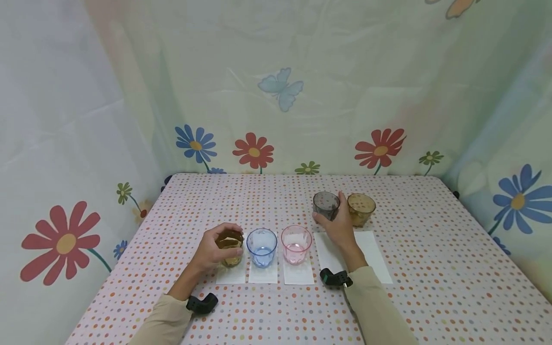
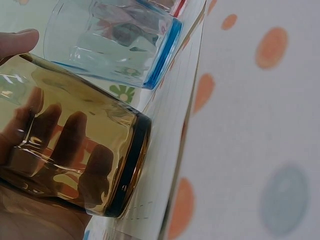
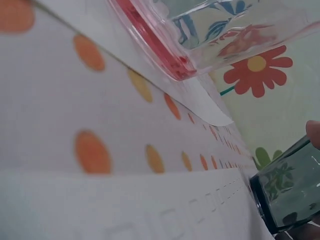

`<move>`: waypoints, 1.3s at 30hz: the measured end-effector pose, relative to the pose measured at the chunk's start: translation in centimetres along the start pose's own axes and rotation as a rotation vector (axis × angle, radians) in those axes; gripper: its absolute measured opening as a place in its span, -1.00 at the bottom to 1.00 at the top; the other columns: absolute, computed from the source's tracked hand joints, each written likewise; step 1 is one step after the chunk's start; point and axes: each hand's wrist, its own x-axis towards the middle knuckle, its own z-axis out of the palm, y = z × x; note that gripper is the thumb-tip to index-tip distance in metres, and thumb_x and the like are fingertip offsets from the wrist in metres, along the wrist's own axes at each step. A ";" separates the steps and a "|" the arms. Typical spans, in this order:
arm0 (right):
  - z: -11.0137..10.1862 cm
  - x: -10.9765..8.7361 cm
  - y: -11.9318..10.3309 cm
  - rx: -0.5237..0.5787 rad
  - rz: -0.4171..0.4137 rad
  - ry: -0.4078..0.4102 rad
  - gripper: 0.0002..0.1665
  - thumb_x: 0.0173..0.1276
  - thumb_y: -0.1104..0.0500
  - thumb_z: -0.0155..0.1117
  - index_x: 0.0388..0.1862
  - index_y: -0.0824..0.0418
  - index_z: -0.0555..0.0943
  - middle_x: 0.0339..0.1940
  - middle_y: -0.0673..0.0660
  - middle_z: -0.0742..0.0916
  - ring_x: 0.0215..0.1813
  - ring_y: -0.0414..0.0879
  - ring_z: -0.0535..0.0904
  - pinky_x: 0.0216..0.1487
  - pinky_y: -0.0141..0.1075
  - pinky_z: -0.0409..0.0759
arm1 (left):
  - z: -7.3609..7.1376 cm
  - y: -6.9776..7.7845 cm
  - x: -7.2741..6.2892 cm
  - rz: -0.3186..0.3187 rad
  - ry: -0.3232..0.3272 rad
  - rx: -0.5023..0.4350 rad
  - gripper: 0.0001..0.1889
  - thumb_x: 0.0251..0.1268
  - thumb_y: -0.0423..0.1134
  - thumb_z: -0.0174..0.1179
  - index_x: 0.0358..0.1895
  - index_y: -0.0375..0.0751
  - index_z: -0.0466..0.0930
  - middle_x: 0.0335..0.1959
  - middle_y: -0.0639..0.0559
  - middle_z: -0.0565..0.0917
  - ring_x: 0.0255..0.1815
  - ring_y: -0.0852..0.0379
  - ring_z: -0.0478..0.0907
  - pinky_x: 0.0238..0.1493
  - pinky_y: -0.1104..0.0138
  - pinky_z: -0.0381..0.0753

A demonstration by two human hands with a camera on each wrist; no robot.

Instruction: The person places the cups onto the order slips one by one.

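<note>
Amber glass (image 1: 230, 243) in the left hand (image 1: 210, 248), grey glass (image 1: 325, 204) in the right hand (image 1: 339, 224)

The left hand grips the amber glass with its fingers curled round the wall; the left wrist view shows those fingers through the tinted side. This glass is left of the bench's middle, well in from the left edge, over the upper end of a paper slip (image 1: 230, 277). Whether its base bears on the paper is hard to tell.

The right hand holds the grey glass between thumb and fingers, farther back towards the bench's far edge and right of the middle. It sits just past the far end of a wide white sheet (image 1: 373, 254), over which the right wrist reaches. Contact between its base and the bench (image 1: 258, 316) cannot be made out.

Just right of that hand stands a second amber glass (image 1: 361, 213), nearer the bench's right edge than the others. Between the two hands, a blue glass (image 1: 261, 247) and a pink glass (image 1: 296, 245) stand upright side by side, each on its own slip, the blue one next to the left hand. A cloth with coloured dots covers the bench, and a flowered curtain (image 1: 327, 110) hangs behind its far edge.
</note>
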 end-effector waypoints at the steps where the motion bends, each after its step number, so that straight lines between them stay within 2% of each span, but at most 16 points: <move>1: 0.0 0.1 0.1 -0.010 0.014 0.001 0.26 0.36 0.00 0.41 0.70 0.08 -0.29 0.66 0.33 0.07 0.63 0.27 0.02 0.58 0.19 0.06 | 0.0 -0.1 0.0 0.000 0.000 0.000 -0.51 0.14 -0.44 0.42 0.14 -0.53 0.51 0.06 -0.51 0.57 0.05 -0.35 0.59 0.14 -0.01 0.66; 5: -0.1 0.4 0.5 0.020 0.048 -0.006 0.20 0.39 0.01 0.39 0.69 0.10 -0.22 0.65 0.29 0.14 0.62 0.24 0.09 0.57 0.14 0.14 | -0.1 -0.2 0.0 -0.007 0.000 -0.001 -0.48 0.15 -0.44 0.42 0.16 -0.57 0.48 0.08 -0.54 0.55 0.05 -0.25 0.62 0.15 0.06 0.67; 9: -0.1 0.6 0.8 0.066 0.047 -0.016 0.12 0.41 0.07 0.38 0.67 0.23 -0.12 0.61 0.28 0.23 0.59 0.21 0.18 0.56 0.04 0.23 | 0.0 -0.1 0.0 -0.016 0.005 -0.002 -0.49 0.14 -0.43 0.42 0.16 -0.52 0.50 0.07 -0.51 0.57 0.04 -0.17 0.63 0.15 0.12 0.68; 12: -0.1 0.6 0.8 0.065 0.054 -0.004 0.08 0.40 0.09 0.39 0.65 0.24 -0.07 0.59 0.27 0.27 0.58 0.21 0.20 0.56 0.03 0.24 | 0.0 0.0 0.0 -0.014 0.003 -0.006 -0.50 0.13 -0.44 0.42 0.15 -0.49 0.52 0.07 -0.50 0.57 0.04 -0.16 0.63 0.14 0.09 0.68; 15: -0.2 0.5 0.6 0.074 0.054 0.005 0.06 0.40 0.12 0.39 0.65 0.23 -0.04 0.58 0.27 0.29 0.58 0.21 0.21 0.55 0.02 0.26 | 0.0 0.0 0.0 0.001 -0.005 -0.008 -0.49 0.14 -0.45 0.42 0.15 -0.55 0.49 0.06 -0.54 0.55 0.04 -0.18 0.63 0.15 -0.03 0.66; 18: -0.3 0.2 0.1 0.126 0.036 0.012 0.04 0.38 0.18 0.41 0.64 0.23 0.00 0.55 0.28 0.31 0.55 0.19 0.25 0.53 -0.01 0.29 | 0.0 0.0 0.0 0.006 -0.008 -0.008 -0.48 0.14 -0.46 0.42 0.16 -0.59 0.47 0.07 -0.55 0.54 0.04 -0.20 0.63 0.15 -0.11 0.63; 23: -1.0 -0.7 -1.4 0.201 0.011 0.027 0.06 0.28 0.24 0.50 0.61 0.25 0.08 0.48 0.30 0.38 0.47 0.16 0.35 0.45 -0.05 0.40 | 0.0 0.0 0.0 0.001 -0.009 -0.006 -0.47 0.14 -0.45 0.42 0.17 -0.60 0.47 0.08 -0.54 0.54 0.05 -0.22 0.62 0.15 -0.05 0.65; 24: -1.2 -0.9 -1.6 0.204 0.007 0.027 0.06 0.26 0.25 0.51 0.60 0.25 0.10 0.46 0.30 0.40 0.45 0.16 0.38 0.42 -0.12 0.43 | 0.0 0.0 0.0 0.000 -0.009 -0.005 -0.47 0.15 -0.45 0.42 0.17 -0.59 0.47 0.08 -0.54 0.54 0.05 -0.22 0.62 0.15 -0.06 0.65; 27: -1.9 -1.5 -1.9 0.202 -0.038 0.022 0.00 0.19 0.33 0.52 0.53 0.28 0.19 0.37 0.30 0.49 0.35 0.15 0.47 0.26 -0.37 0.52 | 0.0 0.0 0.0 -0.002 -0.006 -0.002 -0.49 0.14 -0.45 0.43 0.16 -0.53 0.50 0.07 -0.52 0.56 0.04 -0.22 0.62 0.15 -0.13 0.62; 30: -2.6 -2.0 -1.7 0.205 -0.117 -0.011 -0.10 0.11 0.46 0.48 0.41 0.35 0.29 0.26 0.34 0.57 0.24 0.16 0.53 0.09 -0.50 0.57 | 0.1 0.0 0.0 -0.004 -0.005 -0.002 -0.51 0.14 -0.45 0.42 0.15 -0.50 0.51 0.07 -0.49 0.57 0.04 -0.21 0.63 0.15 -0.20 0.59; 35: -3.8 -3.1 -1.1 0.230 -0.200 -0.088 -0.15 -0.04 0.60 0.42 0.29 0.45 0.34 0.17 0.42 0.60 0.14 0.10 0.58 0.07 -0.39 0.64 | 0.1 0.0 -0.1 0.000 -0.004 -0.006 -0.47 0.14 -0.46 0.42 0.17 -0.58 0.47 0.06 -0.44 0.58 0.04 -0.15 0.63 0.16 -0.23 0.57; 39: -4.8 -3.5 -0.9 0.257 -0.240 -0.144 -0.17 -0.11 0.64 0.36 0.23 0.49 0.35 0.11 0.42 0.61 0.08 0.01 0.61 0.04 -0.39 0.65 | 0.0 0.0 0.0 0.005 -0.006 -0.005 -0.48 0.14 -0.47 0.42 0.17 -0.56 0.48 0.07 -0.45 0.58 0.04 -0.11 0.64 0.16 -0.19 0.59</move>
